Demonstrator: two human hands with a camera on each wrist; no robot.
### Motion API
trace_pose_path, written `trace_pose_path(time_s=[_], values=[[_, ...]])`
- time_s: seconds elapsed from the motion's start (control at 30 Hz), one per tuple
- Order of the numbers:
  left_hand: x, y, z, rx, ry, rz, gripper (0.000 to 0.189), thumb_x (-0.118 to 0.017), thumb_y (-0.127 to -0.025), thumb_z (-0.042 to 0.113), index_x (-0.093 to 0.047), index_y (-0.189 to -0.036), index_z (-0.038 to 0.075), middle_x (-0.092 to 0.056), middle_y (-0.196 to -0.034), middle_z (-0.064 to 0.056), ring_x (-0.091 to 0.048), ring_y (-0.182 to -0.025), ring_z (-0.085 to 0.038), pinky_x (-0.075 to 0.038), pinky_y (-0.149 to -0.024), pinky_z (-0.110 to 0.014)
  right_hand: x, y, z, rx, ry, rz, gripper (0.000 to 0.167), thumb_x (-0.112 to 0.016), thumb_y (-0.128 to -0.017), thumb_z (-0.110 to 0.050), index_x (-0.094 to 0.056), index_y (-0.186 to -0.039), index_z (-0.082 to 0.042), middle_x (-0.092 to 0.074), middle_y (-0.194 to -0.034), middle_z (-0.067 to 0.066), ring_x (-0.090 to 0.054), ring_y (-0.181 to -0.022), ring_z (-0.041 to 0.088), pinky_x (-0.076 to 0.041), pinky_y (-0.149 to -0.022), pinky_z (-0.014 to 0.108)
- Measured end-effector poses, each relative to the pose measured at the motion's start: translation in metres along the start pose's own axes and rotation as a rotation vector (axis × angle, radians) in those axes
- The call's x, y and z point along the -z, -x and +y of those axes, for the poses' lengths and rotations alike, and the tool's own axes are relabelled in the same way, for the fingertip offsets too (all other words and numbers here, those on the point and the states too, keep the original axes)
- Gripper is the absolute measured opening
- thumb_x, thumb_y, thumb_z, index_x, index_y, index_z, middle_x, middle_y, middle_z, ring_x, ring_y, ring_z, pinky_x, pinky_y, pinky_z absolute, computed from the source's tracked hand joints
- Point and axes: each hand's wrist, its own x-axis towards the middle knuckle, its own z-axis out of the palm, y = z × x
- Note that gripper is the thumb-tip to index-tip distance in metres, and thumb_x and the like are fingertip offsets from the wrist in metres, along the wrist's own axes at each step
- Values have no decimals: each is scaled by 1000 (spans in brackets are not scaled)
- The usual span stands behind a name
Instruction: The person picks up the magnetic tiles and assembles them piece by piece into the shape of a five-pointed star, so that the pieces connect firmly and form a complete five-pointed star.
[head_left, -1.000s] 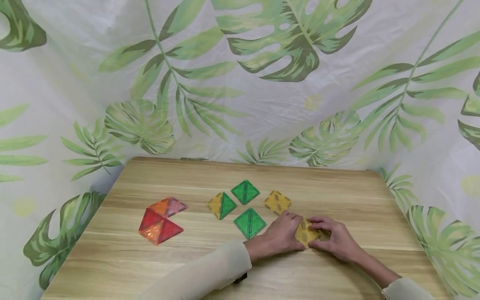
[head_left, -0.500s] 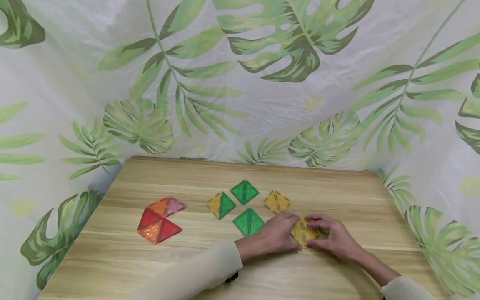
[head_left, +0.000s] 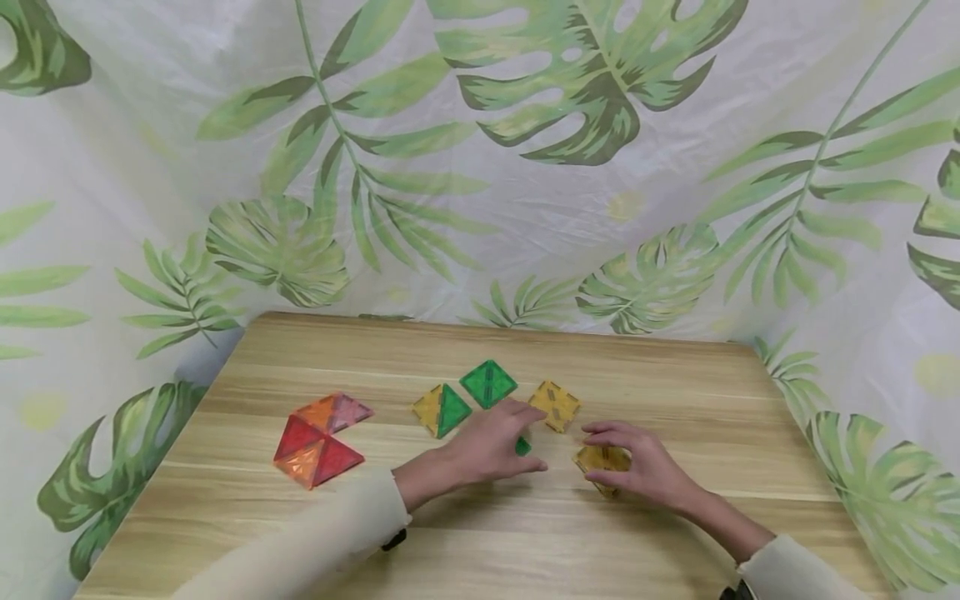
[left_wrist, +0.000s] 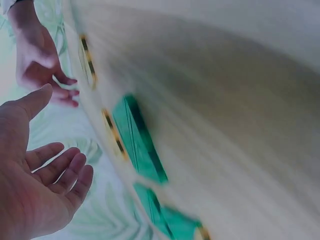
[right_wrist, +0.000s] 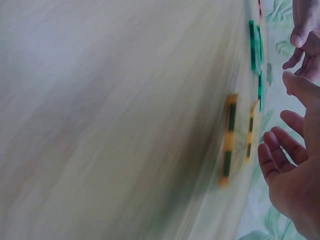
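The left hand (head_left: 491, 443) is above the near green diamond (head_left: 522, 447) in the head view and hides most of it; only a small corner shows past the fingers. Its thumb and fingers are spread well apart, loosely bent, with nothing between them. The right hand (head_left: 641, 465) is over the near yellow diamond (head_left: 600, 461), partly covering it. Its fingers are also parted and gently bent, and the right wrist view shows them apart from the tiles and holding nothing. The near yellow diamond lies flat on the worktop (head_left: 480, 550), to the right of the near green diamond.

Beyond the hands, the far yellow diamond (head_left: 555, 406) lies between them as the head view shows it. The far green diamond (head_left: 489, 383) sits to its left, and the yellow-and-green diamond (head_left: 442, 411) farther left again. Well apart on the left, a fan of red, orange and pink triangles (head_left: 318, 442) lies joined edge to edge. Leaf-printed cloth (head_left: 525, 200) hangs behind the worktop. Both arms wear pale sleeves (head_left: 322, 525).
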Motion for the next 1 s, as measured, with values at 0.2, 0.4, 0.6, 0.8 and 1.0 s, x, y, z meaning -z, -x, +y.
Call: trace_pose_path(time_s=[0.2, 0.4, 0.6, 0.8, 1.0], values=[[26, 20, -27, 31, -38, 51, 66, -86, -89, 45, -67, -140, 8, -69, -139, -13, -64, -130, -30, -58, -101, -45, -18, -14, -13, 55, -56, -44, 41, -92, -83, -17, -78, -118, 0, -72, -131, 16, -68, -123, 33, -57, -103, 48], [45, 43, -54, 66, -40, 121, 64, -88, -87, 40, -69, -137, 5, -71, -131, -15, -68, -121, -32, -60, -95, -50, -43, -25, -35, 140, -81, -103, 45, -88, -88, -25, -75, -124, -1, -70, -136, 16, -66, -126, 33, -55, -104, 51], [58, 69, -84, 125, -79, 163, 65, -88, -86, 42, -69, -137, 6, -71, -132, -15, -67, -122, -33, -59, -97, -52, -65, -40, -66, 167, -84, -239, 55, -81, -95, -38, -69, -136, -3, -62, -147, 16, -59, -136, 29, -51, -111, 46], [69, 98, -112, 157, -110, 180, 64, -87, -88, 41, -69, -138, 6, -70, -133, -17, -67, -123, -36, -58, -97, -55, -85, -56, -92, 220, -20, -362, 68, -74, -99, -48, -58, -150, -7, -50, -161, 13, -46, -149, 28, -41, -121, 46], [73, 123, -141, 154, -98, 185, 61, -84, -91, 39, -68, -139, 5, -71, -130, -17, -74, -96, -25, -61, -85, -49, -106, -72, -108, 308, 68, -427, 77, -68, -101, -54, -48, -159, -9, -39, -168, 13, -35, -156, 32, -33, -126, 47]])
